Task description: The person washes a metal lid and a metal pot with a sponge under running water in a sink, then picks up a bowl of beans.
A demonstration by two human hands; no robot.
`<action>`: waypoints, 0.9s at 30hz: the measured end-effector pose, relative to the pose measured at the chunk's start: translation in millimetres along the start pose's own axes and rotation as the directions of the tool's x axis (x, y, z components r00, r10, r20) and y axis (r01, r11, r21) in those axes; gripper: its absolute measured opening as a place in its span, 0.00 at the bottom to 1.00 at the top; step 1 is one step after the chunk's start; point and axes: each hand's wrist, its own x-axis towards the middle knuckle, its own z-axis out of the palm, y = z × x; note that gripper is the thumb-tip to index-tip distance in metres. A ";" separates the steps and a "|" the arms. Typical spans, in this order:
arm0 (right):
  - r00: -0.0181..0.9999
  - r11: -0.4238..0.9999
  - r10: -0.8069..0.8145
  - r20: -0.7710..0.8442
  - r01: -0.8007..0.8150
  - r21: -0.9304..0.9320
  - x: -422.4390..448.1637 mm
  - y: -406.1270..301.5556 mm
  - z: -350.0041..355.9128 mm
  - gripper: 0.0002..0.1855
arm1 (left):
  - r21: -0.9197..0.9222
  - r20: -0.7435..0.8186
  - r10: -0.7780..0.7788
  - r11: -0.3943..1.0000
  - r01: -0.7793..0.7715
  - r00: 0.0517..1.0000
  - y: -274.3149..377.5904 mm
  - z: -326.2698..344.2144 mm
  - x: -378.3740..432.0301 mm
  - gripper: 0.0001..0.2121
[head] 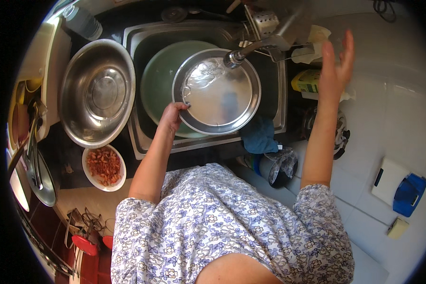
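Observation:
My left hand (173,115) grips the near left rim of a round metal pan (216,122), thumb over the edge. Water lies in the pan, rippled at its upper left, beneath the end of a metal faucet (234,58). A large green plastic basin (156,88) stands in the stainless steel sink (282,106), partly hidden by the pan. My right hand (335,67) is raised to the right of the sink, fingers extended, with nothing seen in it. Left of the sink, a wide metal bowl (108,88) stands beside a white bowl (122,177) of chopped reddish food.
A blue cloth (259,136) hangs over the sink's near right edge, above a bin (278,174) with a plastic liner. A yellow-green package (307,81) lies near my right forearm. A plastic bottle (83,23) stands at upper left; utensils and a metal holder (266,23) are behind the sink.

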 end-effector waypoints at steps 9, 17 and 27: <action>0.512 0.836 0.440 0.738 -0.534 -0.128 -178.5 41.3 51.5 0.34 | -0.040 0.068 0.063 0.997 -0.060 0.996 30.0 -13.4 -27.0 0.30; 0.443 0.645 0.556 0.703 -0.764 -0.029 -227.0 159.6 115.1 0.18 | 0.540 -0.020 0.248 0.818 -0.199 0.968 63.3 47.9 -42.0 0.30; 0.463 0.176 0.690 0.556 -0.853 0.492 -206.7 89.8 160.1 0.17 | 0.216 -0.090 0.360 0.917 -0.335 0.929 78.2 16.8 -47.0 0.33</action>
